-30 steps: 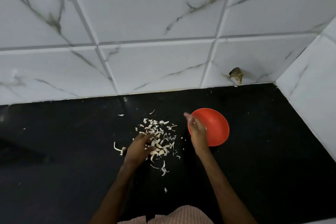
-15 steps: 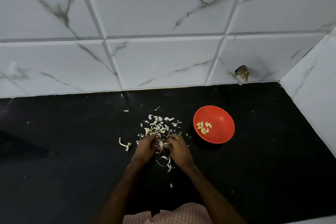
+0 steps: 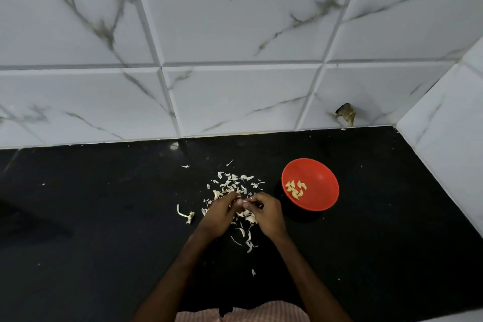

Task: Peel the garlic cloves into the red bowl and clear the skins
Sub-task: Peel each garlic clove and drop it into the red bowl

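Note:
On the black counter (image 3: 104, 217) a red bowl (image 3: 318, 191) holds several peeled garlic cloves (image 3: 295, 189). Left of it lies a scatter of white garlic skins (image 3: 232, 181). My left hand (image 3: 219, 213) and my right hand (image 3: 266, 213) meet just above the near side of that scatter. Their fingertips pinch one small pale garlic clove (image 3: 243, 203) between them. The clove is mostly hidden by the fingers. A loose garlic stem (image 3: 184, 214) lies left of my left hand.
White marble-patterned wall tiles (image 3: 235, 34) rise behind the counter and along its right side. A brownish scrap (image 3: 346, 114) sticks to the wall above the counter's back edge. Stray skins (image 3: 248, 243) lie between my forearms.
My right hand came back from the red bowl to the skin pile and met my left hand. Both hands have since lifted slightly with a clove between them.

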A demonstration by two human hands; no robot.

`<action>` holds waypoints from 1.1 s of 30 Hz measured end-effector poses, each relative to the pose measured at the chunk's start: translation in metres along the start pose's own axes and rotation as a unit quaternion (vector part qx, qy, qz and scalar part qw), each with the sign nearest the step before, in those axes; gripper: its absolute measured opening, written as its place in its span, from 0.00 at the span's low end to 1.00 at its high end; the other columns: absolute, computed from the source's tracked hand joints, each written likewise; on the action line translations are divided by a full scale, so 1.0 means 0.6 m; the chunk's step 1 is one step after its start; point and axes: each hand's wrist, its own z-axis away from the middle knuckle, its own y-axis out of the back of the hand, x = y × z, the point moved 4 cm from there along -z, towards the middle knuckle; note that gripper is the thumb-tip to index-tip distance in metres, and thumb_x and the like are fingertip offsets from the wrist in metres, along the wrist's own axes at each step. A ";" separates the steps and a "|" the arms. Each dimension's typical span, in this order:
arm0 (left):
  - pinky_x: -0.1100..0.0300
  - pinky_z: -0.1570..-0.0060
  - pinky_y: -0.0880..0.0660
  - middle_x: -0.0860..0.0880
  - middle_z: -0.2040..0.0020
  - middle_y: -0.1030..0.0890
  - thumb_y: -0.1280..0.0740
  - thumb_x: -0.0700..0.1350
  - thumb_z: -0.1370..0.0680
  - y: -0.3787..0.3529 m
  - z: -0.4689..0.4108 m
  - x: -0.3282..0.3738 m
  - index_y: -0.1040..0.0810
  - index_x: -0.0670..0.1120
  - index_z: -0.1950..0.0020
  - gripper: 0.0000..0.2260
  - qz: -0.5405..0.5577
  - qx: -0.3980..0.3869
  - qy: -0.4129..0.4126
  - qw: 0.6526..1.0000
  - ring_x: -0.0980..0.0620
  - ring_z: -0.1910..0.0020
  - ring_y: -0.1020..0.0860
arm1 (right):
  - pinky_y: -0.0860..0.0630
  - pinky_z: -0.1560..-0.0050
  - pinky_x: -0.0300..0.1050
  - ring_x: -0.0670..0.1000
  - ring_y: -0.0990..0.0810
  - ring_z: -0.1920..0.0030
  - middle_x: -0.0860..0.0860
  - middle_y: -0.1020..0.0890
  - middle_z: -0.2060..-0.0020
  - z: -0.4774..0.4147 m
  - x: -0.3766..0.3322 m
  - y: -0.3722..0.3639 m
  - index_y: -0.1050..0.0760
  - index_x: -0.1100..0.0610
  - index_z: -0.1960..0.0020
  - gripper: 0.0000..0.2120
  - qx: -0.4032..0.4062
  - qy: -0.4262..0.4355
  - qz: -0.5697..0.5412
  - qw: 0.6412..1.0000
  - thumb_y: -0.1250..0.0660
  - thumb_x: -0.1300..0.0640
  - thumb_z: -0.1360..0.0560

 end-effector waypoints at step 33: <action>0.63 0.69 0.24 0.46 0.64 0.19 0.31 0.38 0.21 -0.003 0.003 0.070 0.20 0.37 0.50 0.04 0.476 0.111 0.149 0.860 0.54 0.67 0.23 | 0.21 0.53 0.41 0.49 0.17 0.54 0.54 0.15 0.57 0.001 -0.054 -0.005 0.19 0.58 0.54 0.02 0.056 -0.075 -0.260 0.961 0.29 0.61 0.23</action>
